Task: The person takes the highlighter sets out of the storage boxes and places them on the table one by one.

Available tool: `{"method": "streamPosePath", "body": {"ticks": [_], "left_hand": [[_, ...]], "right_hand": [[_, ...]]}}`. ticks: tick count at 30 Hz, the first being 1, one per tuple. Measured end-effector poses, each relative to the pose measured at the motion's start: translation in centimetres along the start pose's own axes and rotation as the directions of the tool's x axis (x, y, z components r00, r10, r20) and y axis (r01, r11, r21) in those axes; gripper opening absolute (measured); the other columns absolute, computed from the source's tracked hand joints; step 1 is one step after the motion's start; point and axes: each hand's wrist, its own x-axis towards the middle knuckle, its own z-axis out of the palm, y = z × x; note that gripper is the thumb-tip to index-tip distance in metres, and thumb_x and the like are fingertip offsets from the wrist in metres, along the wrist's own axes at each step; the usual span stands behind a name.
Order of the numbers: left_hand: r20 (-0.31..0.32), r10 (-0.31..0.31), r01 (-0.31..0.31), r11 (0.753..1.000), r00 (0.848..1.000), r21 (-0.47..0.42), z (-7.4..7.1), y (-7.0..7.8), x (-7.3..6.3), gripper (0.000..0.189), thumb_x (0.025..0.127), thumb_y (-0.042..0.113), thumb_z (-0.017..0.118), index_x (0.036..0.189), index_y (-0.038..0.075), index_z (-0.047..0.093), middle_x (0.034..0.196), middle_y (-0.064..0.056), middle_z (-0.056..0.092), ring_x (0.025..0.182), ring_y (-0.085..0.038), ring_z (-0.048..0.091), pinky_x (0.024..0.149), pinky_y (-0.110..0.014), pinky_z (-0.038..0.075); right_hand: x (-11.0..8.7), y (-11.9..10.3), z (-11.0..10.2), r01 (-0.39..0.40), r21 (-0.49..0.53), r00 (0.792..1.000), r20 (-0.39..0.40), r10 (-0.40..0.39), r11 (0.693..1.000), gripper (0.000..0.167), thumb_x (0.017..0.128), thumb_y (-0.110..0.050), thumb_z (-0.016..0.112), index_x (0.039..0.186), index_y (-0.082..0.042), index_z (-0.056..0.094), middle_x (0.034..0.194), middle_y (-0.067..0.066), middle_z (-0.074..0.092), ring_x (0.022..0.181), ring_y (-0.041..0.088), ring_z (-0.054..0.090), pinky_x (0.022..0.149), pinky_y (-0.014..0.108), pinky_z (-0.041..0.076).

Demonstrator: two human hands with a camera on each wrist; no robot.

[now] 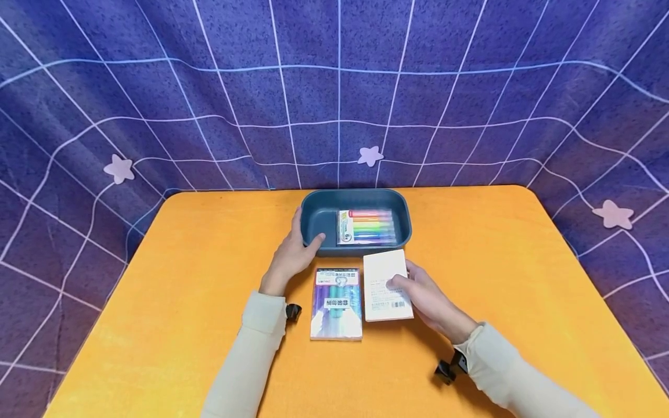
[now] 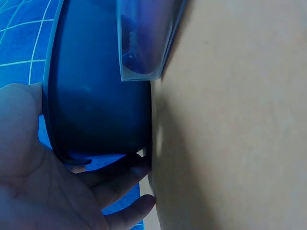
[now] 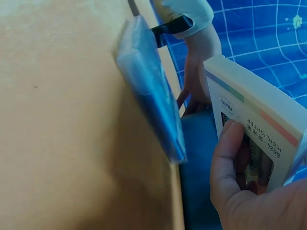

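From the right wrist alone, the right hand's (image 1: 425,299) pinched box (image 3: 261,112) reads "HIGHLIGHTER", left hand (image 1: 290,253) gripping the bin (image 1: 345,252).

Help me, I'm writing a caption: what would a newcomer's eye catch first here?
Probably the rainbow pens, lying in the dark blue tray at the far edge of the orange table. Next comes the white box in the right hand. Behind hangs a blue curtain with pale stars.
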Motion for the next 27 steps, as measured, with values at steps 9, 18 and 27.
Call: {"method": "streamPosePath", "body": {"ticks": [9,18,27], "left_hand": [[0.002,0.007,-0.007,1.000,1.000,-0.019,0.2,0.2,-0.2,0.092,0.099,0.053,0.053,0.162,0.031,-0.010,0.167,-0.016,0.025,0.146,-0.044,0.040,0.115,-0.065,0.036],[-0.004,0.007,-0.007,1.000,1.000,-0.015,0.1,0.2,-0.3,0.091,0.099,0.054,0.053,0.161,0.034,-0.011,0.166,-0.018,0.027,0.144,-0.045,0.043,0.113,-0.066,0.038],[-0.002,-0.004,0.004,1.000,1.000,-0.022,-0.1,0.1,-0.1,0.091,0.098,0.055,0.053,0.161,0.035,-0.010,0.166,-0.019,0.028,0.143,-0.045,0.044,0.113,-0.065,0.038]], "right_hand": [[-0.2,1.3,-0.4,-0.009,0.011,1.000,-0.017,0.009,1.000,0.057,0.093,-0.005,0.048,0.146,0.006,0.032,0.108,0.007,0.072,0.088,0.010,0.070,0.076,0.025,0.058],[0.0,2.1,-0.4,-0.034,0.001,0.999,-0.029,0.034,0.999,0.056,0.092,-0.004,0.050,0.145,0.005,0.033,0.109,0.009,0.071,0.090,0.010,0.070,0.076,0.025,0.058],[0.3,2.7,-0.4,-0.041,-0.032,0.997,-0.063,0.039,0.999,0.054,0.091,-0.003,0.050,0.142,0.006,0.036,0.117,0.018,0.068,0.092,0.012,0.069,0.076,0.025,0.058]]}}
